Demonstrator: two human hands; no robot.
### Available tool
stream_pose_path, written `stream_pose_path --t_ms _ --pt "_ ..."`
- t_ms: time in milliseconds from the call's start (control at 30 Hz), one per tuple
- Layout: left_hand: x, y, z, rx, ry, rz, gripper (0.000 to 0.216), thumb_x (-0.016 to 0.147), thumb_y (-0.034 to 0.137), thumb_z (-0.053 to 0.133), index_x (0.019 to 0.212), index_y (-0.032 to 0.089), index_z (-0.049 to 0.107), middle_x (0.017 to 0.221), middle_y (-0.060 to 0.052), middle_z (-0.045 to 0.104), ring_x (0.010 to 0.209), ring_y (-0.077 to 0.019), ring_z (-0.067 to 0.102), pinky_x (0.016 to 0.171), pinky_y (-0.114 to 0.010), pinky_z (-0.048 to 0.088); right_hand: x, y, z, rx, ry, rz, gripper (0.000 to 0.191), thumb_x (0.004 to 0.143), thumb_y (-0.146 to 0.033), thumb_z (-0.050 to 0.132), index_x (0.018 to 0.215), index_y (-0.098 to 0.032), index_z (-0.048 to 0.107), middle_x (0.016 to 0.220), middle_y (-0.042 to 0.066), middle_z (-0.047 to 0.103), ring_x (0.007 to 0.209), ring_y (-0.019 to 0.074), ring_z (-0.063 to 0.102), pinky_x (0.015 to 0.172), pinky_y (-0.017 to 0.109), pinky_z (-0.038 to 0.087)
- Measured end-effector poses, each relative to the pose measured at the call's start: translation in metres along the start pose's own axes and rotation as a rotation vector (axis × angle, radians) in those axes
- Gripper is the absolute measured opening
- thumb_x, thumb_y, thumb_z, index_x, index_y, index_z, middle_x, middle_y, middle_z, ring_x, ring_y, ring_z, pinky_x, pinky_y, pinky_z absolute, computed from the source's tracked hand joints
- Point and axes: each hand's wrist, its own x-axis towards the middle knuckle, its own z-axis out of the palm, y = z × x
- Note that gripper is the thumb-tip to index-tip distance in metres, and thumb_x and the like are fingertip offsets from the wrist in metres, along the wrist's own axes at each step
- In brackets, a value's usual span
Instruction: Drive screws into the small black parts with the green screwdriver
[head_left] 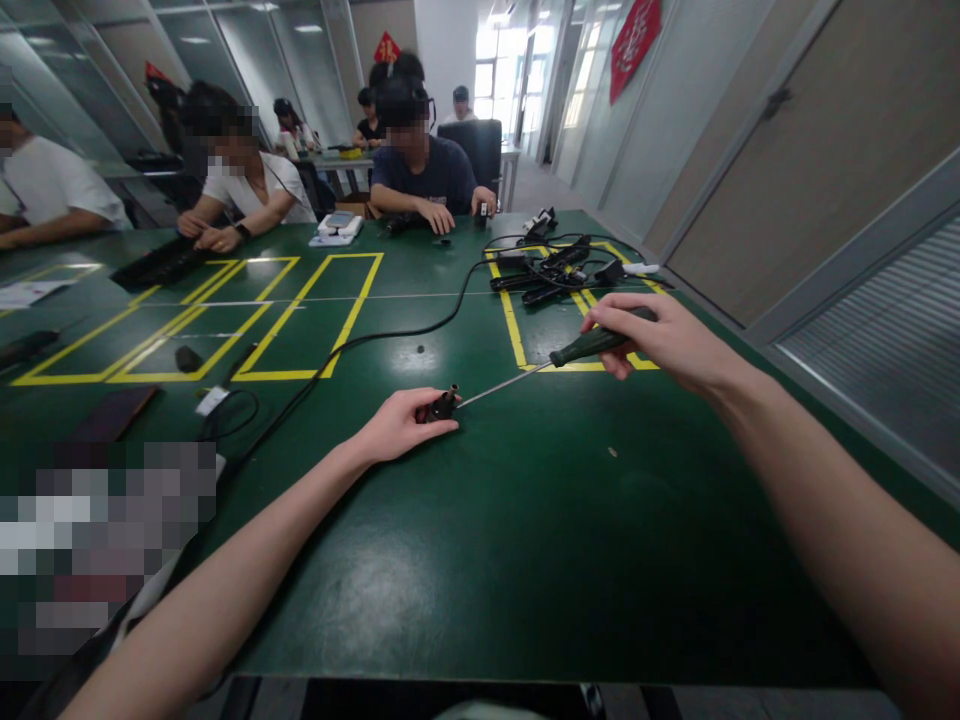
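My left hand (409, 423) is closed around a small black part (442, 408) on the green table. A short metal tube or pin sticks up from the part, whose exact kind I cannot make out. In my right hand (651, 335) is a screwdriver (592, 345) with a dark green handle, held low and nearly level. Its long thin shaft points left, and the tip meets or comes very near the right side of the black part. My left fingers hide much of that part.
Black cables and adapters (555, 270) lie in a heap beyond my right hand. One long cable (390, 335) curves across the green table (600, 560). Yellow tape outlines (281, 376) mark its surface. Opposite me a person (427, 170) in dark clothing handles small parts.
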Motion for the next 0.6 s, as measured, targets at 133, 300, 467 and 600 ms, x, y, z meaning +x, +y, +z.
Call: stream_pose_path --t_ms 133,300,467,600 --pt "0.0002 -0.0013 0.0010 -0.016 -0.004 -0.015 0.048 0.093 0.051 0.071 0.123 0.014 0.077 0.093 -0.004 0.070 0.076 -0.0170 0.055 0.070 -0.027 0.046 -0.0004 0.0004 -0.0004 0.020 0.024 -0.014 0.040 0.072 -0.054 0.091 0.081 -0.020 0.071 0.062 0.003 0.068 0.054 0.0146 0.064 0.054 0.028 0.054" --pt "0.0004 -0.0030 0.0007 -0.011 0.005 0.007 0.047 0.093 0.051 0.072 0.122 0.014 0.077 0.091 -0.004 0.069 0.075 -0.0162 0.054 0.068 -0.026 0.044 0.0010 0.0028 -0.0007 0.011 0.021 -0.013 0.046 0.070 -0.060 0.090 0.080 -0.019 0.071 0.067 0.003 0.070 0.057 0.0142 0.065 0.056 0.027 0.055" --pt "0.0001 -0.0022 0.0002 0.010 -0.001 -0.004 0.047 0.094 0.051 0.071 0.123 0.015 0.077 0.089 -0.002 0.067 0.074 -0.0156 0.052 0.066 -0.025 0.042 0.0015 0.0030 0.0005 0.020 0.011 0.042 0.053 0.075 -0.071 0.083 0.078 -0.020 0.068 0.051 0.002 0.062 0.044 0.0137 0.058 0.046 0.026 0.049" --pt "-0.0001 -0.0008 0.0001 0.005 -0.002 -0.011 0.048 0.093 0.051 0.071 0.123 0.015 0.076 0.091 -0.003 0.068 0.075 -0.0163 0.053 0.068 -0.026 0.043 0.0008 0.0023 0.0004 0.037 0.022 0.015 0.042 0.070 -0.055 0.092 0.078 -0.020 0.069 0.061 0.003 0.068 0.053 0.0137 0.063 0.053 0.026 0.053"
